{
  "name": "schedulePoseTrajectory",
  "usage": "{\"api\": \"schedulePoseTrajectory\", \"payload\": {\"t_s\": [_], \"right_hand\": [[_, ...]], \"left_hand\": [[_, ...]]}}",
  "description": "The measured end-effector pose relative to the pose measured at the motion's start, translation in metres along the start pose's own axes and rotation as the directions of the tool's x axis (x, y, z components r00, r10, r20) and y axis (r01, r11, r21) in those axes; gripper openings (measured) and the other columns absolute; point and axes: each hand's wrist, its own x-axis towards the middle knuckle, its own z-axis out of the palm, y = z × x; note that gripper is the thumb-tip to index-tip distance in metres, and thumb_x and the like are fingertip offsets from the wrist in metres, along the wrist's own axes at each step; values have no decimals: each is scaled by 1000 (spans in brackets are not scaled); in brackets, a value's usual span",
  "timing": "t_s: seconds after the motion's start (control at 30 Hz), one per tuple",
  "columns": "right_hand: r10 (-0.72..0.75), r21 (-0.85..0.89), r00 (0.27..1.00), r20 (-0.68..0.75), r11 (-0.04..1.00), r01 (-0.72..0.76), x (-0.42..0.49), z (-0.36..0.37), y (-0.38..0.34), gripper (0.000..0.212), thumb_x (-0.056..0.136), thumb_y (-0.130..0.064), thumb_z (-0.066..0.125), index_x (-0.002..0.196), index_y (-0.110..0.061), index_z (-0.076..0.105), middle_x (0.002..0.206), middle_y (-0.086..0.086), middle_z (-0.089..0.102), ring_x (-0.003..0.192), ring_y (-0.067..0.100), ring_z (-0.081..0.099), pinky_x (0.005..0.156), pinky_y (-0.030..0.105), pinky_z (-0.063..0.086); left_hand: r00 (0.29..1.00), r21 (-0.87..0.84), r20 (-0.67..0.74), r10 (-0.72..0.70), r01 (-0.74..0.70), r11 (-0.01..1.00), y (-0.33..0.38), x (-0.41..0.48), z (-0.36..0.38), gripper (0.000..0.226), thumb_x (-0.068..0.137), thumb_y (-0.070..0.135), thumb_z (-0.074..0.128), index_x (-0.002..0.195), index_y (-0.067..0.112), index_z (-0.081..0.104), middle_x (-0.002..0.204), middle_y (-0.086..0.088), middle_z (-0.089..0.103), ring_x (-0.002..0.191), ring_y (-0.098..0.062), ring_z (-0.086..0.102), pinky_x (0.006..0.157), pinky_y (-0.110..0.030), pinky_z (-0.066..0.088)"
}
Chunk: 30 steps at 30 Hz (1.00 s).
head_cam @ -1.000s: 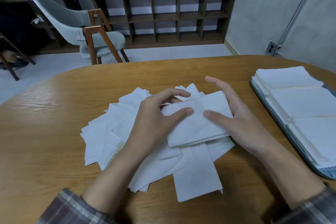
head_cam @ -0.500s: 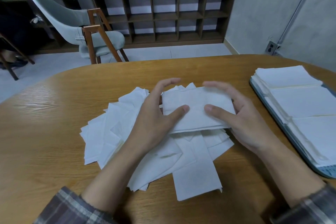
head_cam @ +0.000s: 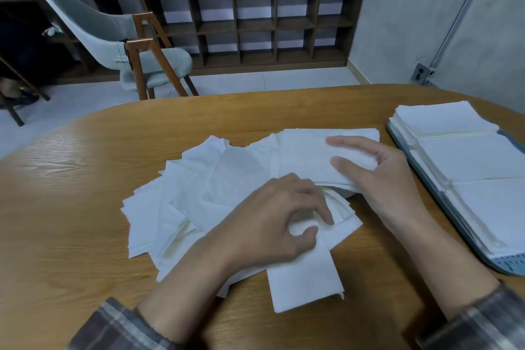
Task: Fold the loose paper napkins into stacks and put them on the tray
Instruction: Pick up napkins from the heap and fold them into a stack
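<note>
Fingers (head_cam: 355, 142) grip a folded napkin (head_cam: 304, 153); tray (head_cam: 511, 264) holds napkin stacks (head_cam: 468, 156).

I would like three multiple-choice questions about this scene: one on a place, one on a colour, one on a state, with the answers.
1. Where does the tray lie relative to the loose pile? A left; B right; C behind.
2. What colour is the tray's rim? A red; B yellow; C blue-grey.
3. What does the right hand do? A pinches a folded stack; B lies empty; C lifts the tray.
Answers: B, it sits right of the pile; C, the rim shows blue-grey; A, thumb and fingers clamp the stack.
</note>
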Motion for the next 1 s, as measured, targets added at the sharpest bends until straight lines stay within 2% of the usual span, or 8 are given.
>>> {"api": "schedulePoseTrajectory", "payload": {"t_s": [0.1,0.2,0.33,0.53,0.73,0.87,0.93,1.0], "right_hand": [[1,-21,1000,3,1000,-1,1,-1,1,30,95,-11,75,110,-37,80,115,-28,74,115,-12,62,87,1,43],[5,-45,1000,18,999,-4,1,0,1,29,96,-12,75,111,-37,80,115,-31,73,115,-15,60,86,-2,42],[1,-49,999,36,999,1,1,0,2,29,96,-11,74,111,-36,80,115,-30,73,115,-15,60,86,-3,40],[-8,-51,999,41,999,10,0,0,1,29,95,-10,74,112,-33,80,116,-30,74,116,-15,60,86,-4,39],[-4,-35,1000,20,999,5,1,-2,-2,29,95,-9,74,112,-32,80,114,-29,74,116,-14,61,87,-2,40],[-2,-36,1000,-4,999,2,3,-6,-4,29,95,-11,74,110,-35,80,116,-28,74,119,-12,61,98,13,42],[10,-32,999,-35,999,-11,4,-9,-4,28,95,-12,74,110,-35,80,115,-29,74,117,-13,61,97,13,42],[6,-43,999,-47,999,-8,3,-8,-7,28,95,-11,74,110,-34,80,113,-30,74,115,-14,61,93,7,43]], "left_hand": [[985,25,173,-1,-4,1000,0,-1,2,23,93,25,75,113,37,77,120,20,67,119,-3,53,106,-35,39],[979,41,203,2,-11,999,-2,-1,0,16,96,28,77,109,37,79,108,19,67,111,-2,54,102,-29,39],[990,12,140,28,-30,999,-2,1,0,7,96,25,77,101,30,80,96,16,71,100,-4,59,93,-32,47],[1000,-76,27,-11,13,997,-3,2,-2,6,99,21,73,102,25,78,96,13,72,93,-7,66,82,-34,53],[987,-273,-152,-52,9,962,8,1,-7,9,98,12,74,103,17,78,99,12,72,100,-9,70,88,-19,51],[988,-384,-135,-81,23,923,12,1,-10,8,95,10,77,102,15,80,96,12,74,97,-16,70,86,-21,51],[988,-427,-128,-82,20,904,15,1,-10,8,94,11,79,100,15,82,93,14,74,95,-17,70,84,-21,50],[986,-475,-146,-79,0,880,18,0,-8,8,92,10,81,99,13,82,92,13,75,95,-20,71,85,-22,51]]}}
